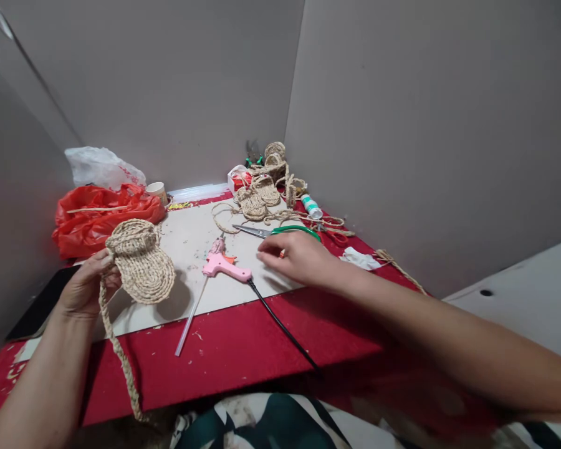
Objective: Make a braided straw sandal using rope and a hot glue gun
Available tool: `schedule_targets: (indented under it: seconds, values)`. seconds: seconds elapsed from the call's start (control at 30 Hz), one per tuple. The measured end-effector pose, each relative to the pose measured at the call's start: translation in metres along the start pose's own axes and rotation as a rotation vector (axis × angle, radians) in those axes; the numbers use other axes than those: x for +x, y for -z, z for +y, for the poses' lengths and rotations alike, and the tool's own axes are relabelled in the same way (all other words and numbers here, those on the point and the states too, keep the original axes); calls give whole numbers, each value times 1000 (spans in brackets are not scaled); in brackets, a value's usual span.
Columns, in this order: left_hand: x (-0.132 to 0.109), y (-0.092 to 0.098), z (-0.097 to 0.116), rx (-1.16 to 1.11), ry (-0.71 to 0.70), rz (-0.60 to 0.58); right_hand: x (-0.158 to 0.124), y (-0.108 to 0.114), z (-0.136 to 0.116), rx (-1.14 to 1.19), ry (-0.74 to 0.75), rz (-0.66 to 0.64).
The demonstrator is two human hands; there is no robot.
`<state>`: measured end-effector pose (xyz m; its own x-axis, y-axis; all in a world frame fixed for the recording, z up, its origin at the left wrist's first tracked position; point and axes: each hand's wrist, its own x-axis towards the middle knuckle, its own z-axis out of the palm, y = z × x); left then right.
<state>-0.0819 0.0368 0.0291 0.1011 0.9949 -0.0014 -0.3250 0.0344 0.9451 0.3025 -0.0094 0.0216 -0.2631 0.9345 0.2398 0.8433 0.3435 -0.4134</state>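
My left hand (88,284) is closed on a small woven straw slipper (144,265), gripping its left side above the board. A braided straw cord (116,346) hangs from it past the table's front edge. My right hand (295,259) hovers over the board's right side, thumb and fingers loosely curled with a gap between them. Just beyond it lie scissors (255,231) with green handles, partly hidden by the hand. Between my hands a pink hot glue gun (227,266) rests on the board, a clear glue stick (191,318) sticking out of its back.
A red plastic bag (103,212), a white bag (103,167) and a paper cup (156,190) stand at the back left. More woven straw pieces (257,198) and a thread spool (311,207) lie at the back right. The glue gun's black cord (285,327) crosses the front edge. Grey walls enclose the table.
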Motion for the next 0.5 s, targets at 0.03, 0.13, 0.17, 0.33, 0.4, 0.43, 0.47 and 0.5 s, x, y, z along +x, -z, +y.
schedule_targets:
  seconds: [0.03, 0.13, 0.17, 0.33, 0.4, 0.43, 0.47, 0.5]
  values:
    - [-1, 3, 1, -25, -2, -3, -1, -4, -9, -35, 50, -40]
    - [-2, 9, 3, -103, -12, -50, 1, -15, -34, -195, 177, -123]
    - [-3, 10, 3, -112, -22, -64, 3, -18, -41, -245, 193, -144]
    - [-5, 16, 0, -89, -42, -95, 16, -32, -51, -301, 132, -223]
    - [-5, 16, -2, -99, -19, -111, 19, -37, -49, -293, 119, -213]
    - [-6, 16, -2, -110, -12, -116, 20, -39, -46, -287, 118, -196]
    - [-6, 15, -2, -122, -12, -117, 21, -41, -44, -268, 117, -175]
    - [-7, 13, -2, -128, -19, -119, 21, -41, -41, -231, 115, -152]
